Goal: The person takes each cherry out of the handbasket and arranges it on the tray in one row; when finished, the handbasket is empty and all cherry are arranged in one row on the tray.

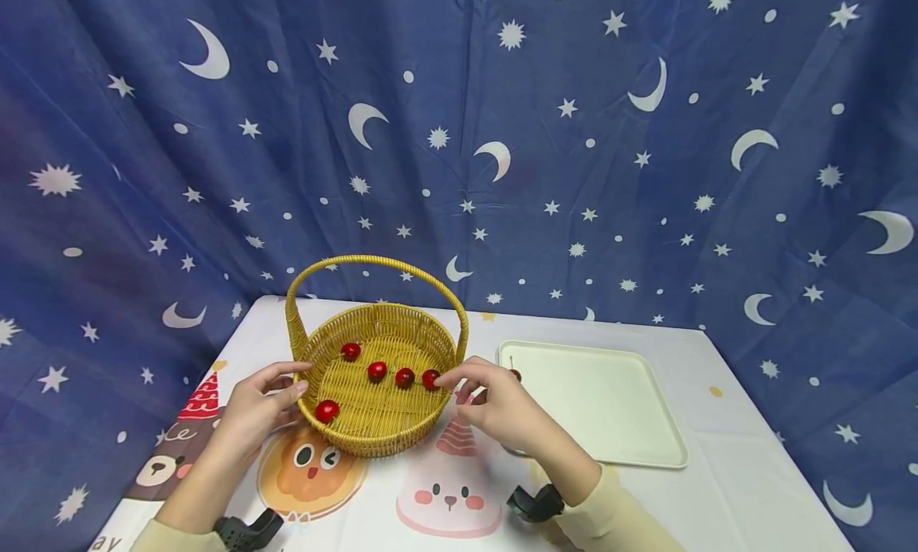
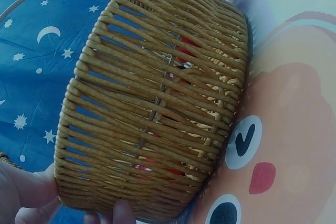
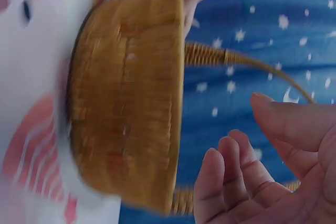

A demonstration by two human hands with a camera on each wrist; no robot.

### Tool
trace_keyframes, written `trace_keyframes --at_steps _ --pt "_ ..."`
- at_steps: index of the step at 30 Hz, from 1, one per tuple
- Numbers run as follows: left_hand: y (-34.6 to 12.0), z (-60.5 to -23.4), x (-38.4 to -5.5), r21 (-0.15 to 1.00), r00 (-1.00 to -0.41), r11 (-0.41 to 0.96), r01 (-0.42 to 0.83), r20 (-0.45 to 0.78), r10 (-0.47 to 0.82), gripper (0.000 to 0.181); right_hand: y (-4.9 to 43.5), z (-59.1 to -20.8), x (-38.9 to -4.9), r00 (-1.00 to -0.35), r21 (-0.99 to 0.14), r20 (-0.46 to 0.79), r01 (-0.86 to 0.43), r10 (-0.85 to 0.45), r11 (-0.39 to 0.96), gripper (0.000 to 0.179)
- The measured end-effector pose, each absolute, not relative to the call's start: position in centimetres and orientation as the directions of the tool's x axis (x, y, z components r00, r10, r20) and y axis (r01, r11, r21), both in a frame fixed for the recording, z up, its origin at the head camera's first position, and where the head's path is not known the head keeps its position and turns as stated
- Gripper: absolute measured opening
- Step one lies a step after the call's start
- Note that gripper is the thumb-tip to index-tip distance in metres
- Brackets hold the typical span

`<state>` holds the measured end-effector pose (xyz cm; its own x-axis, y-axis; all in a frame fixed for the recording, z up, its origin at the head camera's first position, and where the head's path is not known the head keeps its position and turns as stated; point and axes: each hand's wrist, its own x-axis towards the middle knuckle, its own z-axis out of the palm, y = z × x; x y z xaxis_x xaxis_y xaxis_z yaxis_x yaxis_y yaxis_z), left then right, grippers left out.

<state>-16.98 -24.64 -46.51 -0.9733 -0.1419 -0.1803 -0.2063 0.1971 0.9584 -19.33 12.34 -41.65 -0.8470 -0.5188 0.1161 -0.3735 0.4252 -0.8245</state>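
A round woven wicker basket (image 1: pixel 373 442) with a tall arched handle (image 1: pixel 376 259) stands on the table. Inside it lie several red cherries (image 1: pixel 377 371), some with stems showing. My left hand (image 1: pixel 254 409) holds the basket's left rim; in the left wrist view its fingertips (image 2: pixel 124 212) touch the outer wall. By the right rim is my right hand (image 1: pixel 495 401), its fingers loosely bent and nothing between them. The right-hand cherry (image 1: pixel 430 379) is close to its fingertips. Another cherry (image 1: pixel 515 374), partly hidden by the right hand, shows at the tray's left edge.
A cream rectangular tray (image 1: pixel 602 401) lies to the right of the basket. The white tablecloth (image 1: pixel 746 456) bears cartoon prints. Behind the table hangs a blue curtain (image 1: pixel 545 162) with moons and stars.
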Motion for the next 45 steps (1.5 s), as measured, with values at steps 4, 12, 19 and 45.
trace_keyframes --at_steps 4,12,19,45 --pt "-24.8 -46.4 -16.9 0.959 -0.974 0.198 -0.205 -0.178 -0.142 0.046 9.5 -41.6 -19.0 -0.813 -0.831 0.126 -0.399 -0.568 0.388 0.043" --pt "-25.0 -46.4 -16.9 0.957 -0.978 0.221 -0.190 -0.167 -0.123 0.047 3.4 -43.0 -20.5 -0.769 -0.828 0.085 -0.409 -0.634 0.385 0.045" --pt "-25.3 -46.6 -17.0 0.958 -0.977 0.209 -0.199 -0.178 -0.115 0.046 -0.9 -44.2 -21.8 -0.737 -0.741 0.006 -0.458 -0.676 0.492 0.049" --pt "-25.0 -47.0 -17.1 0.969 -0.977 0.151 -0.194 -0.177 -0.116 0.043 -3.9 -45.8 -23.0 -0.619 -0.535 -0.139 -0.610 -0.773 0.585 0.033"
